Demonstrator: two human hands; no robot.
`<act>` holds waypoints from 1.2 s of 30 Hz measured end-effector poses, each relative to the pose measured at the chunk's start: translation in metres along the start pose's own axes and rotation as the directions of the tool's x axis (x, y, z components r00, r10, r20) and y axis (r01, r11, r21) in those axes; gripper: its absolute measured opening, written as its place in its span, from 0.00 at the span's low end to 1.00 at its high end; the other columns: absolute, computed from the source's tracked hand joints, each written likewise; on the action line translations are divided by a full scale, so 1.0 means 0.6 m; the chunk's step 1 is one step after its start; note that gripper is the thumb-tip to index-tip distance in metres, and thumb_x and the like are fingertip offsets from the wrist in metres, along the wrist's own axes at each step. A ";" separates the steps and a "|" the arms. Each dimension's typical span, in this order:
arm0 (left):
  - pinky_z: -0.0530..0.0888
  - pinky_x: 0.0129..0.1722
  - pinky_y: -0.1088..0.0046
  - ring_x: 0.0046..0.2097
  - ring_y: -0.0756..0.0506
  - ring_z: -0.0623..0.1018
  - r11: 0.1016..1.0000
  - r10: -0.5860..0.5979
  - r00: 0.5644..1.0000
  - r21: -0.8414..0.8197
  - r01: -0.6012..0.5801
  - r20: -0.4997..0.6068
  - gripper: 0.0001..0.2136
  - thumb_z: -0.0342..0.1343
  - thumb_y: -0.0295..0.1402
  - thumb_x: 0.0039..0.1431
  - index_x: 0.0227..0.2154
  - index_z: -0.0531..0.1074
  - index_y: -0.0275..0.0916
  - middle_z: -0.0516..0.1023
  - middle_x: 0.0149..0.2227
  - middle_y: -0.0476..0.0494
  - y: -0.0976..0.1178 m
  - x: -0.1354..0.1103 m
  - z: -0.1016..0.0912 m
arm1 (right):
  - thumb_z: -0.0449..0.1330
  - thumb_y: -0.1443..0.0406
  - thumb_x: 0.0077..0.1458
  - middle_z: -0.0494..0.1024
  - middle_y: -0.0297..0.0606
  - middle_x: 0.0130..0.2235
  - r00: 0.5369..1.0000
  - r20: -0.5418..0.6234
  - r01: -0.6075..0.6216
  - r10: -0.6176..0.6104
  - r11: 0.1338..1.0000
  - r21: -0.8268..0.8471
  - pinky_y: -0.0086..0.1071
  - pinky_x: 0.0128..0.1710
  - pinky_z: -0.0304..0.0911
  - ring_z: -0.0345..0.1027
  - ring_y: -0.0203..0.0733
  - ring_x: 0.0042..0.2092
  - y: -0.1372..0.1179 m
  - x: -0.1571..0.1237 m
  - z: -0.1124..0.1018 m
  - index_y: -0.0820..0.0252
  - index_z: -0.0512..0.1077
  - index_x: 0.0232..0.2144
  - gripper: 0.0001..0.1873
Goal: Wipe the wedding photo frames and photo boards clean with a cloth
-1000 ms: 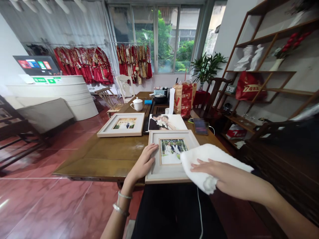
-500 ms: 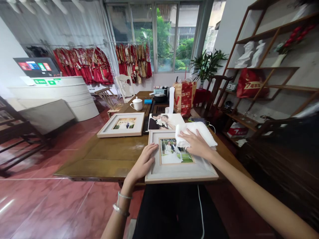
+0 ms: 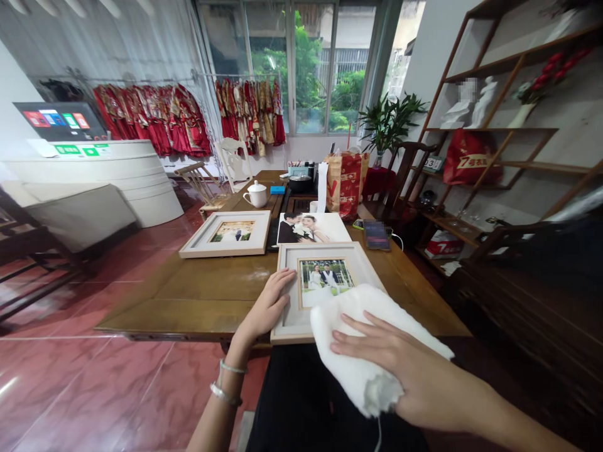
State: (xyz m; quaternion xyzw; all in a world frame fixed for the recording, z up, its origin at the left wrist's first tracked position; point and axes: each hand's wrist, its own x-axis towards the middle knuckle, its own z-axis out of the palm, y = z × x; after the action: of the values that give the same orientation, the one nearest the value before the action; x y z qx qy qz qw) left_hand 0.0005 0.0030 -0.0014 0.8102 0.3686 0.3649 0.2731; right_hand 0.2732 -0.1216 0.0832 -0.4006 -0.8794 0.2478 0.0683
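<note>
A light wooden picture frame [image 3: 284, 323] holding a photo of a couple lies at the table's near edge. My left hand [image 3: 268, 304] grips its left side, fingers closed over the border. A thick white cloth [image 3: 343, 320] covers the frame's lower right part and hangs past its near corner. On top of the cloth lies my right hand [image 3: 391, 348], holding it with the fingers somewhat apart; its thumb is hidden. Left of this frame is a second picture frame [image 3: 198, 243]. A large photo print of a couple [image 3: 313, 229] lies just behind the nearer one.
The wooden table [image 3: 188, 301] also bears a phone [image 3: 377, 235] with a cable at right. Farther back are a white lidded cup [image 3: 257, 194], a red and tan paper bag [image 3: 346, 185] and a black pot [image 3: 300, 182]. A wooden chair [image 3: 207, 188] stands left of the table.
My right hand has drawn the white cloth from the frame's upper right corner down toward me, past the near edge. The phone is now uncovered. My left hand stays on the frame.
</note>
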 end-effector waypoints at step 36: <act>0.52 0.65 0.53 0.64 0.41 0.56 1.000 0.008 1.000 -0.019 -0.007 0.002 0.23 0.45 0.24 0.58 0.57 0.63 0.42 0.62 0.61 0.41 0.004 -0.001 -0.003 | 0.48 0.79 0.38 0.58 0.36 0.63 0.974 -0.134 -0.206 0.180 0.954 -0.219 0.49 0.64 0.37 0.40 0.46 0.66 0.062 0.080 -0.010 0.55 0.59 0.61 0.44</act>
State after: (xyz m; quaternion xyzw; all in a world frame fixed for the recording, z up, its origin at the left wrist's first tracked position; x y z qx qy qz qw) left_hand 0.0000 0.0016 0.0009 0.8094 0.3618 0.3684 0.2798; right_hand 0.2680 -0.0632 0.0665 -0.5033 -0.8536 0.1259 0.0460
